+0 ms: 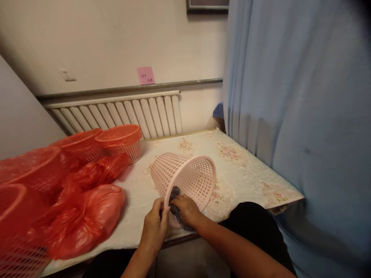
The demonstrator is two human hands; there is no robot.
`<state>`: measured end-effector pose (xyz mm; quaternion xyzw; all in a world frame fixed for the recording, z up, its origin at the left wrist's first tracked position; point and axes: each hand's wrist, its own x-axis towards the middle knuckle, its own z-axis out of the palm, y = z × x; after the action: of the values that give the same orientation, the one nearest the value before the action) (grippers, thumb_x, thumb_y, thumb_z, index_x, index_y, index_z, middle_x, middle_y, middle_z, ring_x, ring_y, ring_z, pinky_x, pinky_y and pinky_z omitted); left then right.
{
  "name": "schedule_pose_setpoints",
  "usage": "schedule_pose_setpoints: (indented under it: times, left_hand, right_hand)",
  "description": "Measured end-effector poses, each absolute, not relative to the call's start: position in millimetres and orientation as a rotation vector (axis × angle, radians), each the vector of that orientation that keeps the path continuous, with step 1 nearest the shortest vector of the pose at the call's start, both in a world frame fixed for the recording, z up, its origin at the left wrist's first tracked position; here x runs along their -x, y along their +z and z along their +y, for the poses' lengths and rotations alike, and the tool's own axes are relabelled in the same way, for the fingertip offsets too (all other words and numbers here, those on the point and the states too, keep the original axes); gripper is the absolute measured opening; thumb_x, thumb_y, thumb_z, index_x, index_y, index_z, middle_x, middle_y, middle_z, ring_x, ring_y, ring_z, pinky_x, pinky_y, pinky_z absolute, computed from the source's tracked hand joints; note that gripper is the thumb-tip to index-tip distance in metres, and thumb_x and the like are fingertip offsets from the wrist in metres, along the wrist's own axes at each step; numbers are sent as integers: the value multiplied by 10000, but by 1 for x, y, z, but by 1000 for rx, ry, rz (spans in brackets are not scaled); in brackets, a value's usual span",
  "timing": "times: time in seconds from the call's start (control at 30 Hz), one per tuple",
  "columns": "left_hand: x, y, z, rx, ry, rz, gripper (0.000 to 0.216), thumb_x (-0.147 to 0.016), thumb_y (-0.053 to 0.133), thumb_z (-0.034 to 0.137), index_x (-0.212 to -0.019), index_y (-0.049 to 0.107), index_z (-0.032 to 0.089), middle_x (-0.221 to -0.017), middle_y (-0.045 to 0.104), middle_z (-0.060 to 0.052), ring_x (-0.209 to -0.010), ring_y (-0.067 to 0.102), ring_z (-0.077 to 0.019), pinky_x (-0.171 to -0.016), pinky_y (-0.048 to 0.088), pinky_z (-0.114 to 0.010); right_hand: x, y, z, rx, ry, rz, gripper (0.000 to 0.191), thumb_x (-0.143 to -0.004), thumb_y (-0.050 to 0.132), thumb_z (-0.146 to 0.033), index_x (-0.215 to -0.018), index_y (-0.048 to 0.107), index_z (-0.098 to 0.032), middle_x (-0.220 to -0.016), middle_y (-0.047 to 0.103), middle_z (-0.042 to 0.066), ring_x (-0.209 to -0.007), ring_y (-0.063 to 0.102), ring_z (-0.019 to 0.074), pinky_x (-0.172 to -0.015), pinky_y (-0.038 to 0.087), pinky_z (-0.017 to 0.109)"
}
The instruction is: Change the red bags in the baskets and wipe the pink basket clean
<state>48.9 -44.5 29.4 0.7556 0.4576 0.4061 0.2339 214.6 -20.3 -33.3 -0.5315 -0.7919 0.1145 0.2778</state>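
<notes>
A pale pink perforated plastic wastebasket (168, 170) lies on its side on the flowered tablecloth (234, 185), its mouth turned towards me and to the right. My left hand (155, 226) pinches the near left part of its rim, thumb on one side and fingers on the other. In my right hand (188, 210) is a dark grey cloth (175, 210), pressed against the inside of the basket just behind the rim. Part of the cloth hangs out below the fingers.
Several pink baskets with red plastic liners (120, 135) crowd the left side of the table, along with a bulging red plastic bag (92, 216). Behind the table are a white radiator (139, 116) and a wall. A blue curtain (269, 96) hangs along the right edge.
</notes>
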Motion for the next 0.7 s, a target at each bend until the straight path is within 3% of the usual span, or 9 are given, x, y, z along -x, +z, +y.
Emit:
schedule_pose_setpoints:
  times: [0.1,0.23,0.3,0.43,0.53,0.7]
  left_hand:
    - [-50,22,-49,-2014,1183,1313,240,-903,450,417,-1000,524,210,-811,640,-12,-703,625,-172,-652,484,-273]
    - [-52,-18,-63,-1825,1246,1440,251,-872,467,465,-874,502,216,-679,586,10,-598,580,-176,-569,474,-281]
    - [-53,-42,-70,-1754,1240,1453,256,-843,496,468,-848,514,213,-711,613,-14,-663,603,-197,-626,505,-311]
    - [-54,-71,-76,-1627,1251,1413,386,-773,550,474,-1005,600,170,-995,699,-113,-946,639,-272,-859,509,-424]
    - [-52,-67,-76,-1622,1231,1371,362,-789,550,454,-997,620,166,-977,703,-104,-925,640,-262,-853,507,-411]
    - [-46,-25,-70,-1824,1219,1390,257,-856,515,436,-746,555,208,-658,600,8,-636,573,-165,-610,464,-262]
  right_hand:
    - [-215,-41,-16,1545,229,-2140,341,-866,448,-143,-1130,650,-216,-1050,658,97,-971,571,233,-855,436,336]
    - [-213,-37,-17,1446,441,-2062,480,-734,490,-41,-1150,651,-218,-1100,676,78,-1043,587,223,-934,425,339]
    - [-209,-30,-21,1332,676,-1902,548,-664,516,-40,-1164,647,-225,-1125,684,43,-1050,605,208,-951,437,323]
    - [-202,-18,-30,1161,964,-1624,623,-639,537,-105,-1250,592,-208,-1115,686,16,-976,639,188,-902,483,299]
    - [-201,-18,-34,1150,845,-1748,586,-633,537,-98,-1204,622,-200,-1135,675,32,-1044,611,199,-965,441,304]
    - [-209,-30,-29,1313,489,-2059,515,-693,511,-68,-1176,628,-202,-1120,655,81,-1067,574,220,-951,423,316]
